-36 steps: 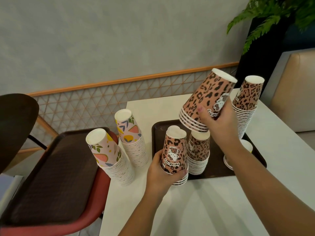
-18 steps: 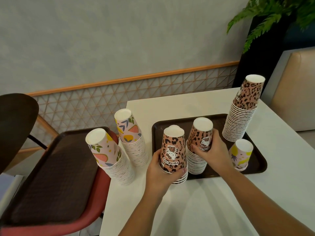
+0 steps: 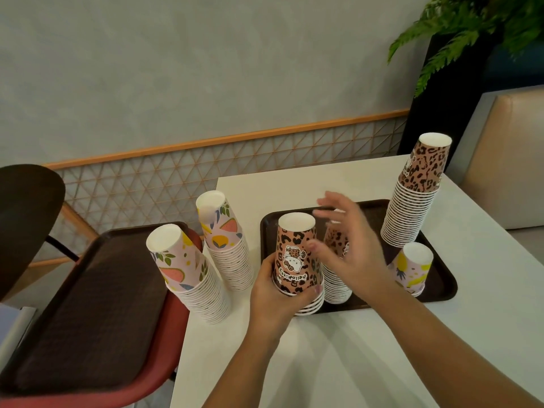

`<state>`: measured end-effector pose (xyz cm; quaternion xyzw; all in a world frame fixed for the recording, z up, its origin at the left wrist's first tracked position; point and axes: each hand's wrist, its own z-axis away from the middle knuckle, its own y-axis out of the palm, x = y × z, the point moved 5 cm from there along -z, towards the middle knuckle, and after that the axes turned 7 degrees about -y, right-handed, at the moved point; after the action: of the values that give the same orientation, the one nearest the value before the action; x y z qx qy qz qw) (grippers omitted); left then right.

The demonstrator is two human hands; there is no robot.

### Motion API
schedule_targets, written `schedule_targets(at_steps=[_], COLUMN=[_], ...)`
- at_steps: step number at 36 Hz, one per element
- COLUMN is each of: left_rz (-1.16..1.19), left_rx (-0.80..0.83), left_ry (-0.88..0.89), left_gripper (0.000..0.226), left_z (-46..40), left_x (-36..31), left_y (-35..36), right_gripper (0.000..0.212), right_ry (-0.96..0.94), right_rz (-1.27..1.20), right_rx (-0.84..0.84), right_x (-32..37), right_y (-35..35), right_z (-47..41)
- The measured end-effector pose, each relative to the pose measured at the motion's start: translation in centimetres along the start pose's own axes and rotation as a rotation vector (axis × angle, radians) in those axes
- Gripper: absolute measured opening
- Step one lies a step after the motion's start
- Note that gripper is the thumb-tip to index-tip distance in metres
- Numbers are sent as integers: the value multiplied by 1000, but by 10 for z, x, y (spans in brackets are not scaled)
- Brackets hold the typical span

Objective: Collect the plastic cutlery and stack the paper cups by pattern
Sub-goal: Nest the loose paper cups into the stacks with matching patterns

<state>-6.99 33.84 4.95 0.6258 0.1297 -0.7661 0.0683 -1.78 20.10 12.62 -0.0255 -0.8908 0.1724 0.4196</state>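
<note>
**Leopard cups in my left hand, right hand spread beside them**

Farthest left, an empty dark tray (image 3: 88, 304) lies on the seat of a red chair (image 3: 164, 348), next to the white table (image 3: 338, 363).

On the table's left edge stand two upside-down stacks of fruit-and-leaf cups. The nearer fruit stack (image 3: 191, 275) leans left toward the chair; the farther fruit stack (image 3: 226, 245) stands just behind and right of it, close but not touching as far as I can tell.

My left hand (image 3: 273, 293) comes next. Its fingers are wrapped around the lower part of a short leopard stack (image 3: 295, 260), upside down, cartoon cat print facing me, at the front left corner of the brown tray (image 3: 435, 293) on the table. A few rims show under my fingers (image 3: 312, 290).

Just right of that, my right hand (image 3: 350, 245) is in the air, fingers spread wide and blurred, holding nothing. It hovers in front of a second leopard stack (image 3: 335, 278) on the tray, which it partly hides; I cannot tell whether my palm touches it.

Further right, at the tray's back right, the tall leopard stack (image 3: 418, 195) rises above everything else, leaning slightly right. In front of it, near the tray's right end, a single yellow-fruit cup (image 3: 412, 269) sits upside down on a couple of others, apart from the tall stack.

No plastic cutlery shows in this view.
</note>
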Motion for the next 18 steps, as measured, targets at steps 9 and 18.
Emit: schedule_targets(at_steps=[9,18], left_rz=[-28,-80], left_rx=[90,173], left_ry=[79,106], left_gripper=[95,99], left_z=[7,6], left_x=[-10,-6], left_y=[2,6], right_gripper=[70,57], right_ry=[219,252], right_rz=[41,12], right_rx=[209,84], right_x=[-13,-12], right_y=[29,19], right_z=[10,5])
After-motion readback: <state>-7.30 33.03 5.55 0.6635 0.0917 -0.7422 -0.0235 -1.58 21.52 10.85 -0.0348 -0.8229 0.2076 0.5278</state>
